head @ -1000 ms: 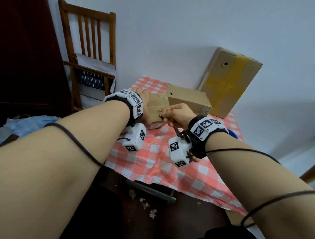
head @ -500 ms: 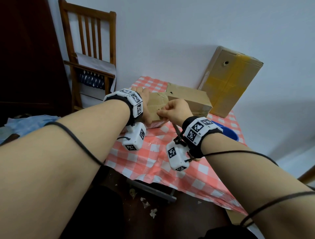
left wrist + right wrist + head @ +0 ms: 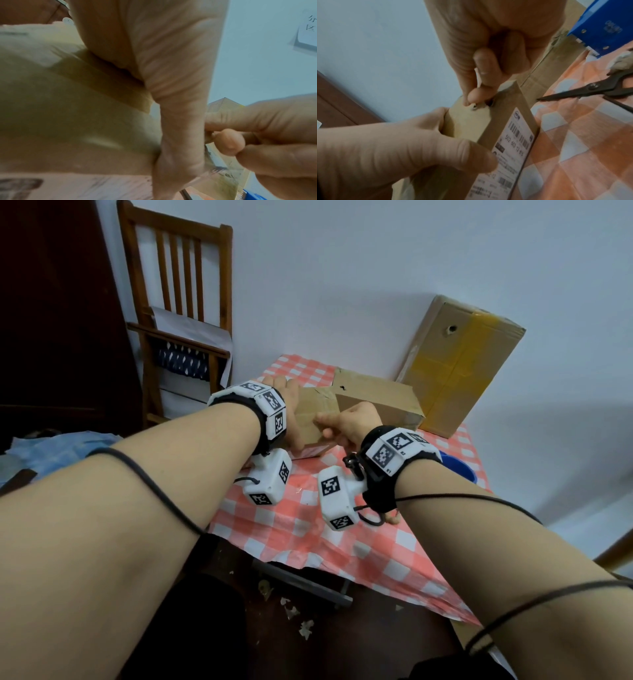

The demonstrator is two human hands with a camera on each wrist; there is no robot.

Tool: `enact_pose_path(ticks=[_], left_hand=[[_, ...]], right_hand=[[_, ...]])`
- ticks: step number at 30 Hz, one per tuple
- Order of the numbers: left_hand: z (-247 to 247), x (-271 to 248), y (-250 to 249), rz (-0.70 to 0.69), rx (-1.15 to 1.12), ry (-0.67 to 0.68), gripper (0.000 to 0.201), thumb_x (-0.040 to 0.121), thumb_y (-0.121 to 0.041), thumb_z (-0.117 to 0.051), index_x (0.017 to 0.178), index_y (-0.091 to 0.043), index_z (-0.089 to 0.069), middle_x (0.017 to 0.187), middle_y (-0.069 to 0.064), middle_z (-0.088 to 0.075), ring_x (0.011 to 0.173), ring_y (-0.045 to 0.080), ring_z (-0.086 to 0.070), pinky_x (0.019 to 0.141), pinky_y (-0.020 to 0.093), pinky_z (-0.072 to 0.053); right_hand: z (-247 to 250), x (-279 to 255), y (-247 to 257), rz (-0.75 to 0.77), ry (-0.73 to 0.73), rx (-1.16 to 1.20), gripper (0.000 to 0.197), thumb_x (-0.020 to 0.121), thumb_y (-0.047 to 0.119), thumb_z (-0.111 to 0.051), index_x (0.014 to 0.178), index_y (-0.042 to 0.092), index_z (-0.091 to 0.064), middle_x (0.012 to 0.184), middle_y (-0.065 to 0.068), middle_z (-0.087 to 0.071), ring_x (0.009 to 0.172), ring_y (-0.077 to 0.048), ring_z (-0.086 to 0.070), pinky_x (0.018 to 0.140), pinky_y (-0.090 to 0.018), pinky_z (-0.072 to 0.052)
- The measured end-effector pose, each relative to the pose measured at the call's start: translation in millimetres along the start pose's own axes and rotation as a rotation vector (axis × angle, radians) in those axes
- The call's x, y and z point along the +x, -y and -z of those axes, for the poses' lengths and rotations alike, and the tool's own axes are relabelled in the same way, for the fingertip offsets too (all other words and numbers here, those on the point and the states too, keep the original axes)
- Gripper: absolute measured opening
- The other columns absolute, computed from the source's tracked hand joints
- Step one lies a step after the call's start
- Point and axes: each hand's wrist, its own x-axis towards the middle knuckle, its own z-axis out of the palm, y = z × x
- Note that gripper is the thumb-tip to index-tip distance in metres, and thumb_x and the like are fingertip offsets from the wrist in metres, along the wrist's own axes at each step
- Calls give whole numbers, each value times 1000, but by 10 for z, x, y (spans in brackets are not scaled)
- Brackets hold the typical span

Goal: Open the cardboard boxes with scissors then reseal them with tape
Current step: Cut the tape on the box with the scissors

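We start left: our left hand [image 3: 286, 409] grips the left end of the small box [image 3: 489, 129], thumb and fingers curled round it, steadying it on the checked tablecloth [image 3: 308, 525] at table centre. Just right, our right hand [image 3: 349, 421] has slid a bit leftward along the box top versus a second ago and its wrist has turned over; fingertips [image 3: 475, 96] now pinch something at the torn top edge, looks like a tape end or flap corner, can't tell which. Right wrist view shows the scissors [image 3: 583, 90] lying on the cloth beside the box, blades nearly together, nobody holding them. So cutting on this box is probably done and we're at peeling or prying it open by hand; taping not started. Behind it a second box [image 3: 376, 398] lies flat, further right a big box [image 3: 459, 364] with yellow tape leans on the wall. Blue tape dispenser [image 3: 604, 25] sits far right.
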Motion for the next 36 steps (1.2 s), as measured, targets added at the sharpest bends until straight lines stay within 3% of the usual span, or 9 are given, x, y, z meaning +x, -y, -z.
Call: enact_pose_path(ticks=[5,9,15,20,23,25,28,32,36], left_hand=[[15,-38,7,-5,7,-3,106,33,-64,-70,123,-20,-33,116,4,-44,105,27,-48,91,46,-45],[67,-64,-4,0,4,28,113,30,-65,-69,126,-21,-31,117,3,-45,104,27,-50,91,46,-46],[122,-40,0,23,-24,52,108,25,-65,-69,118,-23,-33,111,2,-48,98,27,-53,87,45,-49],[261,-89,-27,-115,-109,167,59,68,-39,-81,111,-12,-50,105,7,-59,86,20,-52,72,24,-48],[311,-70,-45,-159,-200,194,53,73,-30,-81,112,-8,-52,109,9,-63,90,19,-56,76,25,-50],[258,-104,-75,-138,-246,178,54,70,-31,-83,107,-10,-50,103,6,-60,86,18,-54,67,22,-48],[132,-164,-154,-84,-314,208,73,57,-36,-88,114,-8,-53,107,8,-64,95,23,-62,86,38,-55],[119,-194,-195,-65,-319,203,95,31,-50,-84,112,-10,-53,103,7,-67,94,25,-67,84,45,-57],[118,-250,-157,-49,-285,176,80,48,-49,-86,108,-17,-43,96,2,-59,87,21,-61,83,40,-56]], right_hand=[[-47,33,-41,-85,-46,104,36,80,13,-72,52,8,-51,33,2,-41,23,-6,-24,30,-11,-20],[-46,87,-140,-30,-16,242,24,78,11,-74,59,5,-61,49,-4,-49,31,-7,-29,31,-14,-21],[-27,59,-142,23,1,180,16,76,15,-78,66,7,-69,40,1,-52,27,-6,-29,32,-12,-19],[-49,81,-57,-65,-50,292,39,73,4,-73,41,12,-53,36,2,-42,25,-7,-24,33,-18,-17],[52,83,4,-101,-50,302,52,70,4,-73,29,16,-43,37,3,-40,28,-7,-22,39,-22,-16],[122,16,16,-114,-72,267,44,70,1,-71,40,14,-42,35,2,-39,26,-8,-21,35,-16,-16],[139,-83,-43,-92,-96,181,34,76,3,-64,52,11,-41,39,-2,-39,24,-10,-21,36,-11,-18],[93,-97,-107,70,-135,-148,30,78,13,-61,50,8,-52,49,-4,-51,33,-12,-40,40,-20,-35],[133,-108,-118,228,-64,-479,30,84,21,-61,70,-5,-63,59,-7,-55,51,-18,-50,51,-33,-46]])
